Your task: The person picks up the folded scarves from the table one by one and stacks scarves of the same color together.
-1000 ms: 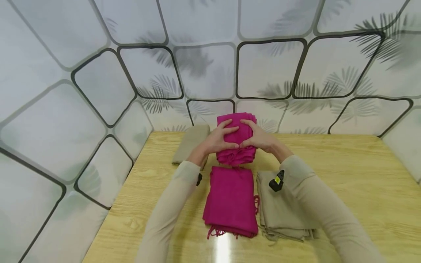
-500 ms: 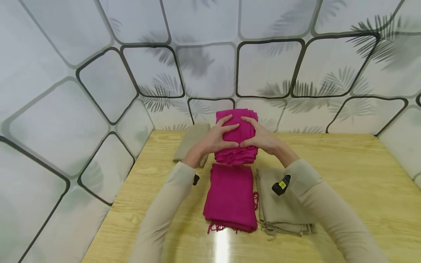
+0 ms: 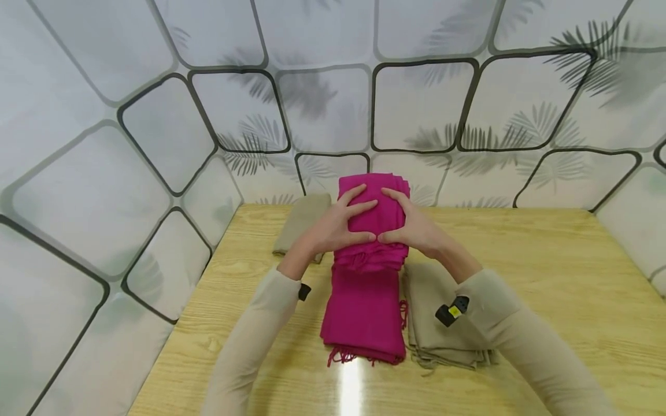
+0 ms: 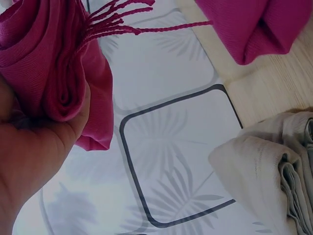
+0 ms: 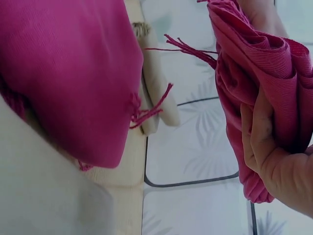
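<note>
Both hands grip a folded magenta scarf [image 3: 382, 211], raised over the back of the table. My left hand [image 3: 335, 225] holds its left side and my right hand [image 3: 418, 228] its right, thumbs nearly meeting in front. In the left wrist view, its layered edge [image 4: 54, 73] rests against the left hand [image 4: 39, 152], with twisted fringe hanging off. Fingers of the right hand [image 5: 276, 156] curl into its folds [image 5: 264, 58] in the right wrist view. A second folded magenta scarf [image 3: 366, 318] with fringe lies on the table; the held one overlaps its far edge in the head view.
A folded beige scarf [image 3: 437, 335] lies right of the magenta one, partly under the right forearm in view. Another folded beige cloth [image 3: 303, 222] lies at the back left of the wooden table [image 3: 525, 254]. A patterned curtain-like backdrop [image 3: 424, 110] borders the table's back and left.
The held magenta scarf has come nearer, from just behind the lying magenta scarf to overlapping its far edge. Both hands keep their grip.
</note>
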A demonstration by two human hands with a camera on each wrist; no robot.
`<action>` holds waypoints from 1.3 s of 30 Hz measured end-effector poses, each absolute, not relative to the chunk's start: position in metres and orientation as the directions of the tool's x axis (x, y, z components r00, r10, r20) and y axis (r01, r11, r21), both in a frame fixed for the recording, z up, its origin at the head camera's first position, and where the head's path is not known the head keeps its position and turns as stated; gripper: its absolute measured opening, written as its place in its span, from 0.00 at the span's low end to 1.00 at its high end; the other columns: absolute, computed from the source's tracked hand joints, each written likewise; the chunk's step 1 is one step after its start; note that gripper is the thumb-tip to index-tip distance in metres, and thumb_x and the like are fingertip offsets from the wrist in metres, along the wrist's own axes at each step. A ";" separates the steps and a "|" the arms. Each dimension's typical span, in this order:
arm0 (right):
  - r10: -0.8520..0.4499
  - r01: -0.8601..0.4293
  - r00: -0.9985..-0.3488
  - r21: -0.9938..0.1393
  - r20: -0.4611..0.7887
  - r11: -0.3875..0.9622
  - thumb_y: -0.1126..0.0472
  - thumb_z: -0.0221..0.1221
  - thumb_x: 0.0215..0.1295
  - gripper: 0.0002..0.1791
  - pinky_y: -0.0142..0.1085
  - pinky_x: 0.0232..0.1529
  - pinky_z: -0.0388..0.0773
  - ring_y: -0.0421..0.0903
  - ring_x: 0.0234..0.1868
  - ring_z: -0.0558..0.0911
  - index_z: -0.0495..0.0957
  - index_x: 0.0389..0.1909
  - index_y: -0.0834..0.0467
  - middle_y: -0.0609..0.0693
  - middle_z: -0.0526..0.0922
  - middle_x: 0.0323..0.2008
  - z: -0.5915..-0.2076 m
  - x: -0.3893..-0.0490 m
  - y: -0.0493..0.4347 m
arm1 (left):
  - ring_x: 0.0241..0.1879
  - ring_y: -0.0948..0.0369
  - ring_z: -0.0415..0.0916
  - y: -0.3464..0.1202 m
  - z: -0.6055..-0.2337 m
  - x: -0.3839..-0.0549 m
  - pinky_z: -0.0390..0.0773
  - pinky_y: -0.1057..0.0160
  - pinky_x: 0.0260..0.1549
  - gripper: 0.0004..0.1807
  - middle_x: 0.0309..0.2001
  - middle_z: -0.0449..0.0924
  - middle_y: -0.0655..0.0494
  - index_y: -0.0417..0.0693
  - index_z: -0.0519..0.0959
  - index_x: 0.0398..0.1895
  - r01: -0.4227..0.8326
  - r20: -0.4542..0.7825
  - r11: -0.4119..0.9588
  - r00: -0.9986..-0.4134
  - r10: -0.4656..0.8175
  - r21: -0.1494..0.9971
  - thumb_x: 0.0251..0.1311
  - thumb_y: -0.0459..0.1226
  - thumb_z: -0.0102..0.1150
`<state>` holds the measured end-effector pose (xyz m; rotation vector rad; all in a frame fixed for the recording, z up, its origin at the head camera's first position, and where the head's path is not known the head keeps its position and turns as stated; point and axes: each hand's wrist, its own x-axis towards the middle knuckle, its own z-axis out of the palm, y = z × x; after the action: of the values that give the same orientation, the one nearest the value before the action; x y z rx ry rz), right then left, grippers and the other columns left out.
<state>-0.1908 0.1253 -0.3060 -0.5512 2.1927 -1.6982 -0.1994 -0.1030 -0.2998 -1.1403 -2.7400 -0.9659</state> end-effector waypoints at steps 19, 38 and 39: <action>-0.484 -0.162 -0.872 -0.974 0.067 0.157 0.68 0.68 0.55 0.55 0.39 0.49 0.80 0.53 0.54 0.79 0.48 0.77 0.41 0.58 0.67 0.64 -0.314 -0.132 0.125 | 0.75 0.50 0.53 -0.111 -0.314 -0.150 0.66 0.55 0.67 0.33 0.77 0.49 0.43 0.44 0.71 0.70 0.790 0.435 0.371 -0.588 0.681 0.487 0.61 0.40 0.68; -0.466 -0.077 -0.884 -0.974 -0.032 0.212 0.66 0.69 0.56 0.56 0.40 0.47 0.81 0.51 0.49 0.83 0.46 0.77 0.37 0.60 0.75 0.58 -0.345 -0.094 0.117 | 0.73 0.49 0.56 -0.118 -0.351 -0.119 0.68 0.52 0.65 0.29 0.75 0.52 0.42 0.46 0.73 0.68 0.787 0.407 0.371 -0.586 0.701 0.493 0.63 0.40 0.66; -0.464 -0.068 -0.885 -0.974 -0.042 0.218 0.66 0.69 0.56 0.55 0.40 0.47 0.81 0.50 0.49 0.83 0.46 0.77 0.36 0.60 0.75 0.58 -0.347 -0.092 0.116 | 0.73 0.49 0.56 -0.118 -0.352 -0.118 0.69 0.52 0.65 0.29 0.76 0.52 0.42 0.46 0.73 0.68 0.783 0.395 0.374 -0.588 0.705 0.497 0.64 0.40 0.65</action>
<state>-0.0921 0.1164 -0.3474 -0.4969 2.1732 -1.7113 -0.1182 -0.1183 -0.3520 -1.3635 -2.5054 -1.0069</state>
